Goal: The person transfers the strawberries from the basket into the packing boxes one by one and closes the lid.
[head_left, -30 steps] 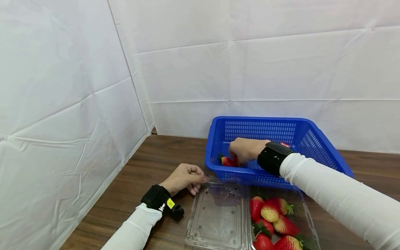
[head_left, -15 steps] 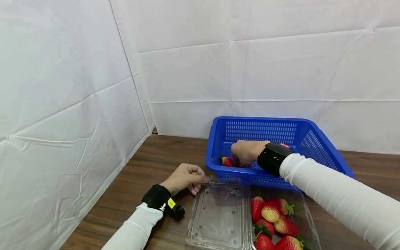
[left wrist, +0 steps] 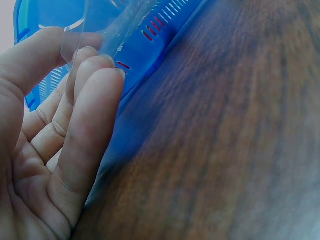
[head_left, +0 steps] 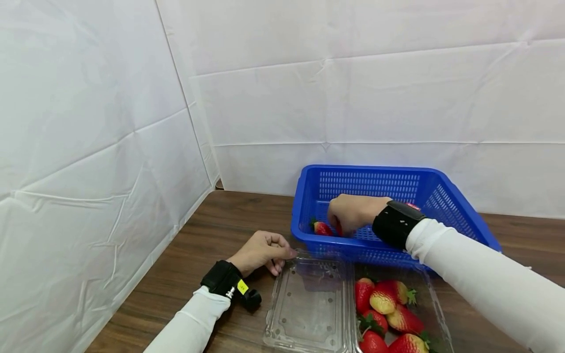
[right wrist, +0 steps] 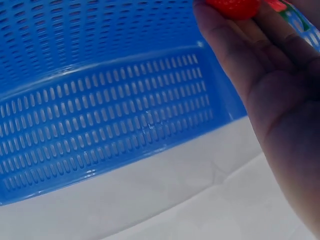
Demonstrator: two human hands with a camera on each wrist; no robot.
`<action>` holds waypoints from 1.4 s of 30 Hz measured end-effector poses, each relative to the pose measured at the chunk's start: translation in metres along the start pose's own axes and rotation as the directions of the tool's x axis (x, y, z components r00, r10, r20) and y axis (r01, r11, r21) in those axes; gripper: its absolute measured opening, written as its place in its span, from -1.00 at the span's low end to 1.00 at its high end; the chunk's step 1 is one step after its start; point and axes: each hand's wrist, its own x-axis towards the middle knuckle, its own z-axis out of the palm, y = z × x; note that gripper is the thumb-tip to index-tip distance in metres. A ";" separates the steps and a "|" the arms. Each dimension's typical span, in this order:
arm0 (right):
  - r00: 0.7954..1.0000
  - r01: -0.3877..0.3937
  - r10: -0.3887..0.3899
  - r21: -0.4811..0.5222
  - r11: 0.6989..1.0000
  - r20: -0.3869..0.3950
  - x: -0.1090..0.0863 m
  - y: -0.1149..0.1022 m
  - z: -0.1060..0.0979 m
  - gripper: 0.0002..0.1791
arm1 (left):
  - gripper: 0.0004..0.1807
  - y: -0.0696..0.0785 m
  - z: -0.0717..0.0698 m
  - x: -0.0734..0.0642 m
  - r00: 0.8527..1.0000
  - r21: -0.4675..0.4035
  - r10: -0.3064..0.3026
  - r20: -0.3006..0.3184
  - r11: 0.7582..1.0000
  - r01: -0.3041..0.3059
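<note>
In the head view my left hand (head_left: 262, 252) pinches the far left corner of the clear clamshell's lid (head_left: 306, 306). The left wrist view shows the thin plastic edge (left wrist: 75, 42) between thumb and fingers. My right hand (head_left: 355, 213) is down inside the blue basket (head_left: 371, 169), fingers curled round a red strawberry (right wrist: 235, 7). Most of that strawberry is hidden by the hand in the head view. Another strawberry (head_left: 322, 228) with a green leafy top lies just left of the hand, at the basket's left end.
The clamshell's base, right of the lid, contains several red and pale-yellow strawberries (head_left: 399, 318). It sits against the basket's near side, under my right forearm. White sheeting (head_left: 371, 103) stands behind and at left of the brown wooden table (head_left: 238, 211).
My right hand has shifted slightly right in the basket, away from the strawberry at the left end, with another strawberry under its fingers. The left hand stays at the lid corner.
</note>
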 end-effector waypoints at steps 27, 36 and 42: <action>0.960 0.063 -0.067 -0.023 0.998 -0.271 -0.042 -0.001 -0.016 -0.71 | -0.91 -0.002 -0.003 0.001 1.000 0.005 -0.008 -0.012 1.000 0.008; 0.946 0.078 -0.074 0.001 0.997 -0.316 -0.051 -0.001 -0.018 -0.68 | -0.90 -0.002 -0.003 0.001 1.000 0.004 -0.007 -0.009 1.000 0.007; 0.939 0.088 -0.079 0.012 0.996 -0.333 -0.057 -0.004 -0.016 -0.68 | -0.90 -0.002 -0.003 0.001 1.000 0.001 -0.007 -0.014 1.000 0.007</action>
